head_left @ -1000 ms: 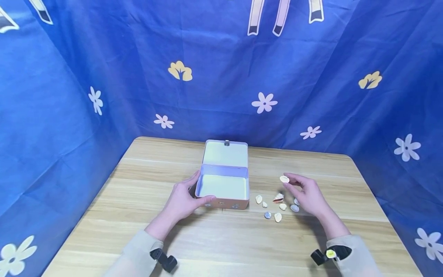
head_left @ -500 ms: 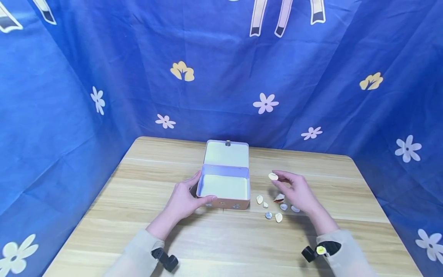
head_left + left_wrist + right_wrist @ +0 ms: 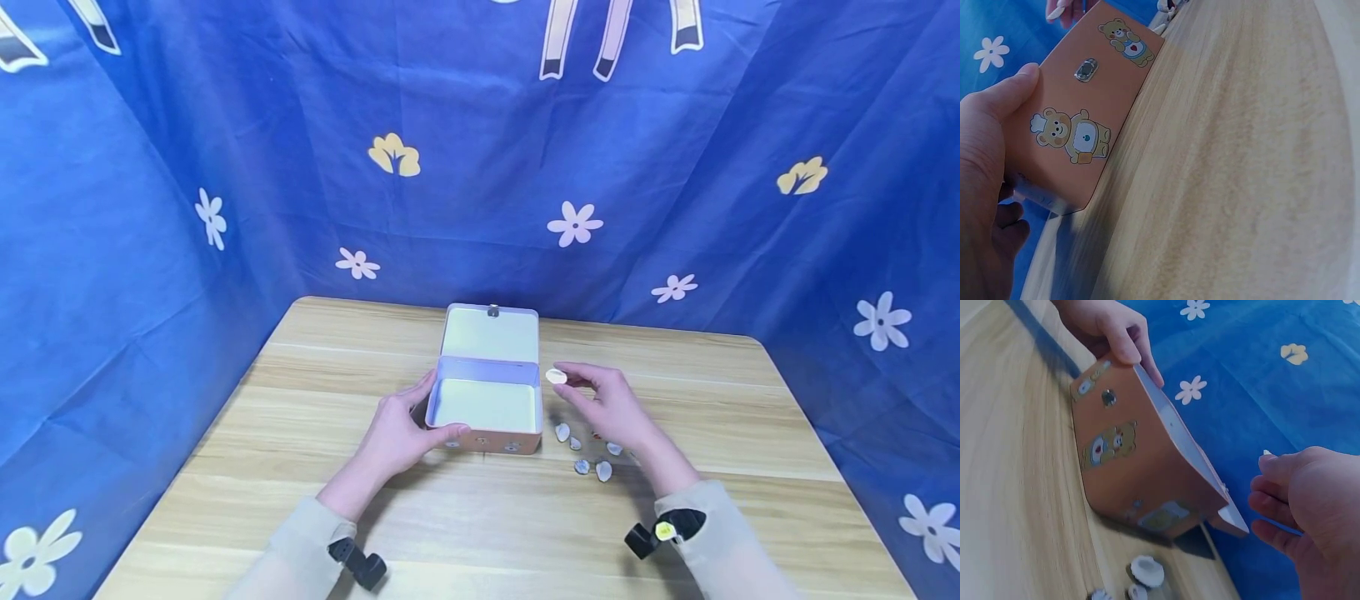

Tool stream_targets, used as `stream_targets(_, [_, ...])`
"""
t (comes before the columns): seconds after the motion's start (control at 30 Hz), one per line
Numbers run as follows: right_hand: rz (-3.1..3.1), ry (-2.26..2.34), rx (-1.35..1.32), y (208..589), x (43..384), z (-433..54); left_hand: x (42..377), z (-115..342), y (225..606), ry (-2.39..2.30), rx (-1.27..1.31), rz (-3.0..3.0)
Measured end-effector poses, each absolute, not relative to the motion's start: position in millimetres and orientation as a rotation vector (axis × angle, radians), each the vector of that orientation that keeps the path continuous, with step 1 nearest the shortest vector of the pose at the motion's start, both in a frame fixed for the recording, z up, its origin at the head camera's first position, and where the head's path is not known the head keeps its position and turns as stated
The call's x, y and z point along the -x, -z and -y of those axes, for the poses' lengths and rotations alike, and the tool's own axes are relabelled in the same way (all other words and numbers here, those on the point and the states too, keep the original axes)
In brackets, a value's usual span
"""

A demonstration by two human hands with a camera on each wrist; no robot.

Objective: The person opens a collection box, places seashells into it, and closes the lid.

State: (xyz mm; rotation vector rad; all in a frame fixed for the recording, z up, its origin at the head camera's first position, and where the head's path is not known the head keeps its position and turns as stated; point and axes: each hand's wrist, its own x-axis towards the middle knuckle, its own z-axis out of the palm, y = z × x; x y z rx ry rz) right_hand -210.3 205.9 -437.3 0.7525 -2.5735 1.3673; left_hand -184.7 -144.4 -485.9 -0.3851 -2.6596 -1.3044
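An orange tin box (image 3: 484,441) with bear pictures stands on the table, its lid (image 3: 491,335) raised at the back and its pale inside bare. My left hand (image 3: 399,433) grips the box at its left side, thumb over the front rim; in the left wrist view the other fingers are partly hidden behind it. Between thumb and fingertips my right hand (image 3: 603,406) pinches a white seashell (image 3: 556,377), held above the table just right of the box. Below that hand lie several loose shells, including a pale shell (image 3: 603,471) and a greyish shell (image 3: 581,467); the hand partly covers a reddish one.
The wooden table (image 3: 480,533) carries the box and shells. A blue curtain (image 3: 480,167) with flowers hangs behind the table and along both sides. Each wrist wears a black strap-on camera, such as the right one (image 3: 663,532).
My right hand has moved left with the seashell, from over the loose shells to near the box's right edge. The left hand and box have stayed in place.
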Motion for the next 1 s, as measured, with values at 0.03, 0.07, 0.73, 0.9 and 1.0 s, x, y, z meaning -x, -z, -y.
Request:
stream_targets(0.03, [2.572, -1.38, -0.757, 437, 211, -203, 185, 145, 486, 1.306, 0.387, 2.658])
stream_targets(0.07, [2.572, -1.389, -0.761, 436, 211, -200, 185, 145, 486, 1.31, 0.388, 2.656])
stream_targets(0.73, [2.605, -1.523, -0.822, 446, 221, -151, 184, 145, 488, 1.315, 0.373, 2.641])
stream_targets(0.9, [2.576, -1.502, -0.859, 450, 225, -141, 185, 145, 488, 1.295, 0.375, 2.644])
stream_targets(1.0, [2.574, -1.496, -0.869, 452, 227, -136, 185, 145, 488, 1.296, 0.374, 2.645])
